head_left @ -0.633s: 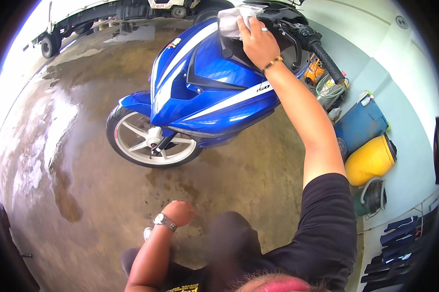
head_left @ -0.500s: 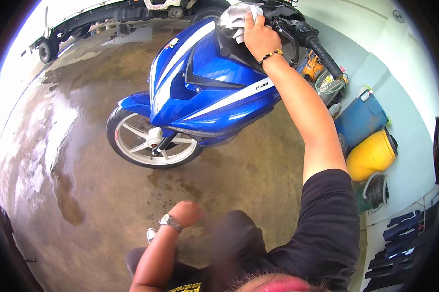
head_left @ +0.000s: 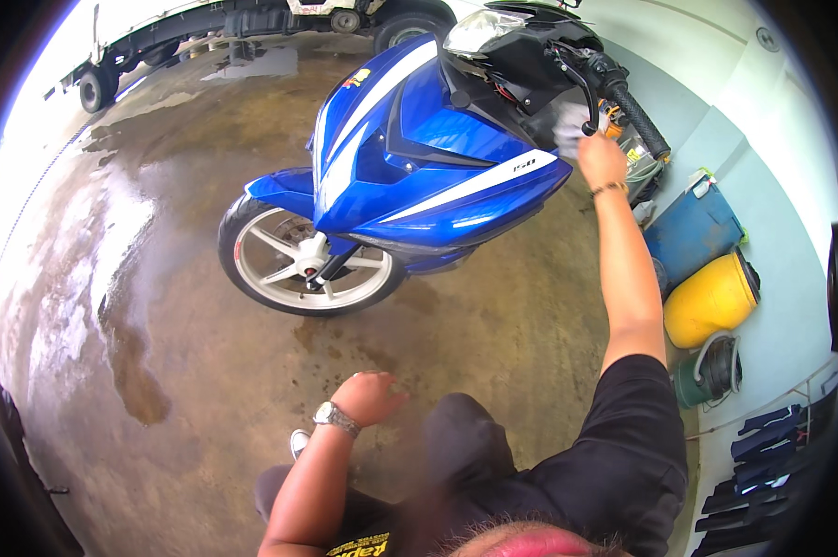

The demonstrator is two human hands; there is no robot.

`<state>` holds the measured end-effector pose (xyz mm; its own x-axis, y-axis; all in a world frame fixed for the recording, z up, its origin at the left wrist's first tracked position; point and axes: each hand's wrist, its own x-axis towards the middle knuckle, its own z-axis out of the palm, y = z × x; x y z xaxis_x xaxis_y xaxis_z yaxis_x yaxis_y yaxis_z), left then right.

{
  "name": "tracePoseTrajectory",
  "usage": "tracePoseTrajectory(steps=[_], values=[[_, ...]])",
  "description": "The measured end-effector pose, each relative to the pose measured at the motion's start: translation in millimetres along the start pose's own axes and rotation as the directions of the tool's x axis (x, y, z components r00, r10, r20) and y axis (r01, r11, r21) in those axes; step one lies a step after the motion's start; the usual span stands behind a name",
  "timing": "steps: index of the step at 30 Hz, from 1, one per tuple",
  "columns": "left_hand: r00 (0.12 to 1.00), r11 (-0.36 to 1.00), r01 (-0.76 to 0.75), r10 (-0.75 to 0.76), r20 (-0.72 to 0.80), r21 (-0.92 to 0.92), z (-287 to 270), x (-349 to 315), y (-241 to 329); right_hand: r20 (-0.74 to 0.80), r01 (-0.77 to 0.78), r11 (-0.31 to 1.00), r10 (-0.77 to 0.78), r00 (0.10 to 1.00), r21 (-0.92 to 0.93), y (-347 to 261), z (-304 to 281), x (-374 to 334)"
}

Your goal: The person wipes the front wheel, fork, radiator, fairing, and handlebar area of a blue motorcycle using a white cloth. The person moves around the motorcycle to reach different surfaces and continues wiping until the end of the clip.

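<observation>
A blue and white motorcycle [head_left: 419,167] stands on a wet concrete floor, its front wheel [head_left: 303,260] turned toward the left. My right hand [head_left: 597,153] reaches up beside the black handlebar grip [head_left: 634,116] and holds a pale cloth [head_left: 567,125] against the black part under the handlebar. My left hand [head_left: 371,397] hangs low near my body, loosely curled, holding nothing, with a metal watch on the wrist.
A blue drum [head_left: 697,232], a yellow drum [head_left: 711,302] and a coiled hose [head_left: 716,367] line the pale wall at right. A truck's underside [head_left: 252,23] shows at the top. Puddles [head_left: 122,306] darken the floor at left.
My right hand with the cloth has moved from the headlight and front cowl down to the right, under the handlebar. The view has shifted slightly; my left hand stays low.
</observation>
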<state>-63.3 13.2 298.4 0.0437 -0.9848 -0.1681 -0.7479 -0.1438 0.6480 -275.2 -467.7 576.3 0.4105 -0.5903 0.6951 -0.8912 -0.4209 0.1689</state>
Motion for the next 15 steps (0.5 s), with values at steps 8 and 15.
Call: tracePoseTrajectory(steps=[8,15], values=[[1.0,0.999,0.007,-0.007,-0.005,-0.034,-5.4,-3.1,-8.4,-0.67,0.097,0.949,0.137,0.73,0.299,132.2,-128.7,5.4],[0.996,0.999,0.022,-0.025,0.083,0.039,4.2,26.2,-17.2,-0.293,0.719,0.673,-0.732,0.615,-0.174,-76.4,-201.4,112.1]])
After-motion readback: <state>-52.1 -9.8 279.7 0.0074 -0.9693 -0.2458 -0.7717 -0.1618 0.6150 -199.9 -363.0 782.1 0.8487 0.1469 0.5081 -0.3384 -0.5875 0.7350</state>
